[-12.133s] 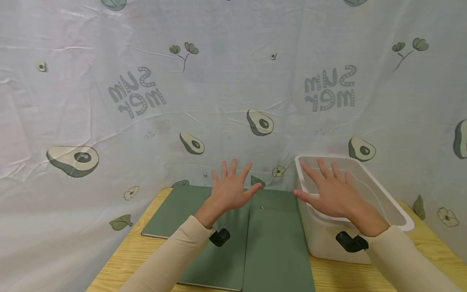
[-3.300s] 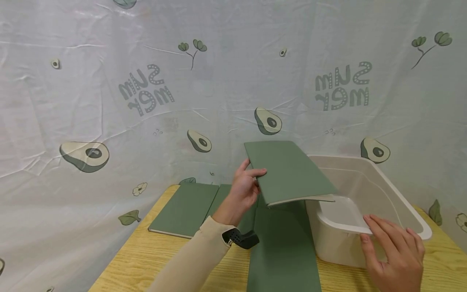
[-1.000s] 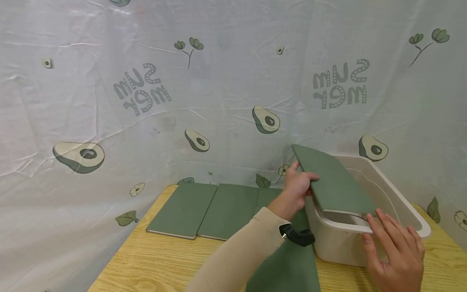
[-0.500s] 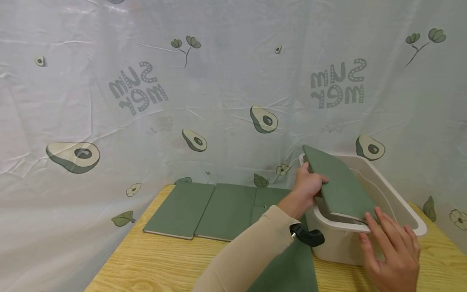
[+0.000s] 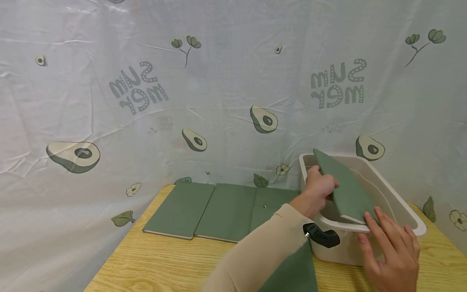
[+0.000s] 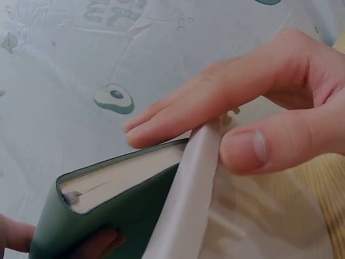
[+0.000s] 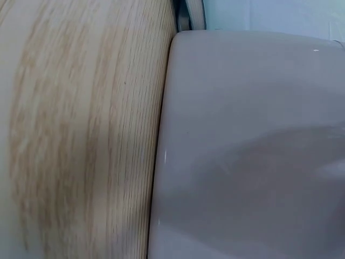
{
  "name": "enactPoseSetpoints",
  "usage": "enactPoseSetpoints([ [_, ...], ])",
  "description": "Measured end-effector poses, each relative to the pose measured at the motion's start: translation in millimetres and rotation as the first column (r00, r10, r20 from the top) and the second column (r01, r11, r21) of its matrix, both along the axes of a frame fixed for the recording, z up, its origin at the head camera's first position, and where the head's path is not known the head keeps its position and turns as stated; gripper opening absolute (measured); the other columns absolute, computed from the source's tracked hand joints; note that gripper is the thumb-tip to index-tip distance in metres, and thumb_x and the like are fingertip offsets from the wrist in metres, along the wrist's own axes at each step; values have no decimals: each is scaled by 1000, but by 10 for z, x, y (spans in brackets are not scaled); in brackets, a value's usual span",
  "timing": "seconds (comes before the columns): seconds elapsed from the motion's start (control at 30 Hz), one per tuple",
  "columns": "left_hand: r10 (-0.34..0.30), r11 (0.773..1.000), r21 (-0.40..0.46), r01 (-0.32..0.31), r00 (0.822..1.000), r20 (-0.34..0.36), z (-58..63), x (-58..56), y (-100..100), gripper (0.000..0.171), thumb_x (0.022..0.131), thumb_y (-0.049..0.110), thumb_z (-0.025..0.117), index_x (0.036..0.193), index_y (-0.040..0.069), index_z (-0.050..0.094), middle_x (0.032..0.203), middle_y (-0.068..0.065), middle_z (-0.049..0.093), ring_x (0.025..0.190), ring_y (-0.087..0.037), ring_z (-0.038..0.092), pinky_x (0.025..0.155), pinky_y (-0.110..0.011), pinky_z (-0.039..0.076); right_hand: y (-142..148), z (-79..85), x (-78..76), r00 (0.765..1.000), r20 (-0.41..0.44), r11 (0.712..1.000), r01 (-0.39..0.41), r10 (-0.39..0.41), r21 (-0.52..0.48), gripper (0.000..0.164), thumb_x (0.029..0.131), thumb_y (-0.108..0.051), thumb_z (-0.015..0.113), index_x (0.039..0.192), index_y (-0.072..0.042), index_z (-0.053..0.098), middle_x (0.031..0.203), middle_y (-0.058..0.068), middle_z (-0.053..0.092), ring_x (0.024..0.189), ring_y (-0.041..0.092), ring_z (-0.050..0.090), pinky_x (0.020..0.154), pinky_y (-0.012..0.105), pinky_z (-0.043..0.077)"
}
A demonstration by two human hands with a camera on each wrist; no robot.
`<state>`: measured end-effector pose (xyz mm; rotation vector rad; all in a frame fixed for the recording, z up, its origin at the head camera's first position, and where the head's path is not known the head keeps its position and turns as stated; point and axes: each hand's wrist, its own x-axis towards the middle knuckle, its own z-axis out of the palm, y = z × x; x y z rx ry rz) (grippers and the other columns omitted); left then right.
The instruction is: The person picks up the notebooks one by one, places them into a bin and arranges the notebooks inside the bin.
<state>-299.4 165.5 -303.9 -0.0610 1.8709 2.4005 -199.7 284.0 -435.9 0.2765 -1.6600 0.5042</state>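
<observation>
In the head view my left hand [image 5: 320,187] grips a green hardcover notebook [image 5: 352,190] by its left edge, thumb on top. The notebook is tilted, its right side lower, inside the opening of a beige plastic bin [image 5: 339,243]. My right hand [image 5: 395,251] holds the bin's near rim, fingers over the edge and thumb on the outer wall. The left wrist view shows the notebook's cream page edge [image 6: 124,181] close to the bin rim [image 6: 188,183], beside the right hand's fingers [image 6: 183,113]. In the right wrist view the bin wall [image 7: 242,135] fills the right side.
Several more green notebooks lie flat on the wooden table [image 5: 160,259], among them one at the far left [image 5: 180,209] and one beside it [image 5: 228,211]. Another lies under the left forearm, near the bin. A printed curtain [image 5: 226,81] hangs behind the table.
My left hand lifted a notebook off the table, carried it right to the bin, and has just lowered it further in with more tilt. My right hand stays on the rim.
</observation>
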Motion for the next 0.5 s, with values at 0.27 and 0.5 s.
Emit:
enactPoseSetpoints([
  [0.27, 7, 1000, 9, -7, 1000, -3, -14, -1, 79, 49, 83, -20, 67, 126, 4, 65, 105, -14, 65, 99, -40, 72, 90, -63, 60, -8, 18, -1, 1000, -5, 1000, -14, 14, 0, 57, 104, -54, 62, 127, -4, 78, 140, 17, 71, 144, 11, 56, 128, 42, 28],
  [0.5, -39, 998, 55, 40, 999, -13, -33, -27, 107, 50, 88, -18, 65, 132, 6, 63, 104, -15, 64, 101, -44, 73, 92, -66, 59, -74, 77, 14, 995, -87, 999, -48, 46, -11, 58, 104, -52, 64, 124, 1, 78, 134, 19, 73, 140, 10, 60, 126, 39, 30],
])
